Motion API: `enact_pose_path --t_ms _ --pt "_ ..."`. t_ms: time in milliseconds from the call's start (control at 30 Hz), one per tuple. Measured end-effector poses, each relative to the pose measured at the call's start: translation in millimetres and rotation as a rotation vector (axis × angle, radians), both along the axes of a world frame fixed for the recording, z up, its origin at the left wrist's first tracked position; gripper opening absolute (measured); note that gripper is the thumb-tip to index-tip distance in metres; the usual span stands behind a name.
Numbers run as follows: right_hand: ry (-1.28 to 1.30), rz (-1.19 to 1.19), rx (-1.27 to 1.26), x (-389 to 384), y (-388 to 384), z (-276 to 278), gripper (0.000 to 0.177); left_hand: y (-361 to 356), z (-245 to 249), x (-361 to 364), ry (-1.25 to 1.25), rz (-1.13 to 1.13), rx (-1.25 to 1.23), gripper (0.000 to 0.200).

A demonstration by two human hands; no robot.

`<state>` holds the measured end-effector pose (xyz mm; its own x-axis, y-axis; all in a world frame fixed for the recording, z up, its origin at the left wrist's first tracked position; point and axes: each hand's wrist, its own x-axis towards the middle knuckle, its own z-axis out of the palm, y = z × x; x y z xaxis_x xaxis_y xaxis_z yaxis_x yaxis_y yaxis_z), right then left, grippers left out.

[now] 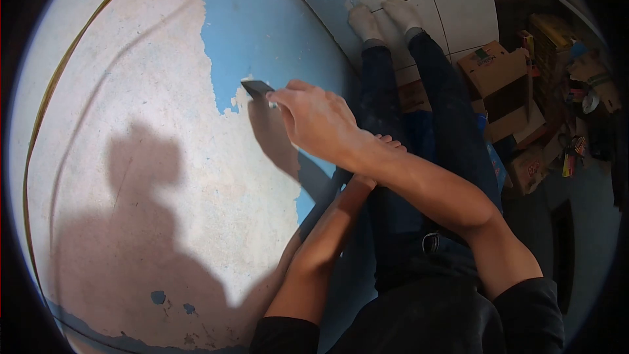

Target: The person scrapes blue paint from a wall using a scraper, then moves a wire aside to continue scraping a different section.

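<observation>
My right hand (318, 118) is closed around a dark flat-bladed scraper (257, 88), its handle hidden in the fingers. The blade meets the wall at a ragged edge where blue paint (275, 33) borders a bare whitish patch (203, 210). My left hand (388, 143) lies under the right forearm, which covers most of it. Its visible fingers look curled together, and whatever they may hold is hidden.
Cardboard boxes (498, 78) and clutter stand to the right, past my legs (445, 105). White floor tiles (452, 13) show at the top. A yellowish strip (56, 85) curves along the left of the wall. Shadows of my head and arms fall on the wall.
</observation>
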<state>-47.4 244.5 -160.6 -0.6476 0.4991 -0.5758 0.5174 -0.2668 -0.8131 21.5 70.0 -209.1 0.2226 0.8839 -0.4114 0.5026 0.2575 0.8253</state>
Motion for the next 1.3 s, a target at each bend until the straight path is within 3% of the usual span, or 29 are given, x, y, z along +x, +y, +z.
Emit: enact_pose_path --t_ms 167,300,400,500,600,667,733,800,900,967,1033,1167,1300 --pt "0.037 -0.019 -0.016 21.3 -16.4 36.2 0.026 4.4 9.9 -4.3 -0.014 -0.086 -0.201 0.017" --pt "-0.058 0.025 0.018 -4.0 0.3 -8.2 0.026 -5.6 -2.9 2.2 0.035 -0.036 0.061 0.024" --pt "0.008 -0.005 0.031 3.7 -2.8 -1.4 0.026 -7.0 -5.0 1.6 -0.007 -0.009 0.001 0.024" --pt "0.004 -0.013 -0.022 17.3 -14.7 22.8 0.026 9.6 9.5 -9.1 0.001 -0.249 -0.314 0.015" --pt "-0.034 0.045 -0.024 8.7 0.1 6.7 0.027 3.5 1.1 -2.8 -0.063 0.038 -0.013 0.023" --pt "-0.025 0.013 -0.034 1.2 1.8 -12.1 0.027 -30.3 -18.1 21.0 -0.255 0.286 -0.137 0.024" --pt "-0.014 0.010 -0.037 0.5 4.7 -8.4 0.027 -17.1 -13.3 14.7 -0.249 0.292 -0.141 0.024" --pt "-0.008 0.045 -0.037 13.3 -1.0 16.3 0.029 1.3 0.3 0.9 -0.051 0.065 -0.027 0.024" --pt "-0.015 0.009 -0.026 17.5 -7.9 24.1 0.029 6.8 4.0 -1.5 -0.056 0.073 -0.032 0.024" --pt "-0.014 0.016 -0.022 5.8 -1.3 -2.6 0.029 1.3 -3.2 0.4 0.006 0.000 0.097 0.022" --pt "-0.013 -0.022 -0.054 -2.7 4.2 -22.2 0.029 -19.5 -12.1 10.2 0.022 0.085 0.136 0.022" --pt "0.016 0.032 -0.102 18.6 -2.5 12.6 0.027 -8.2 -5.6 0.9 -0.049 -0.008 -0.052 0.023" --pt "-0.001 0.015 -0.089 11.0 -1.1 -2.2 0.028 -12.0 -5.8 4.8 0.012 0.042 0.046 0.024"
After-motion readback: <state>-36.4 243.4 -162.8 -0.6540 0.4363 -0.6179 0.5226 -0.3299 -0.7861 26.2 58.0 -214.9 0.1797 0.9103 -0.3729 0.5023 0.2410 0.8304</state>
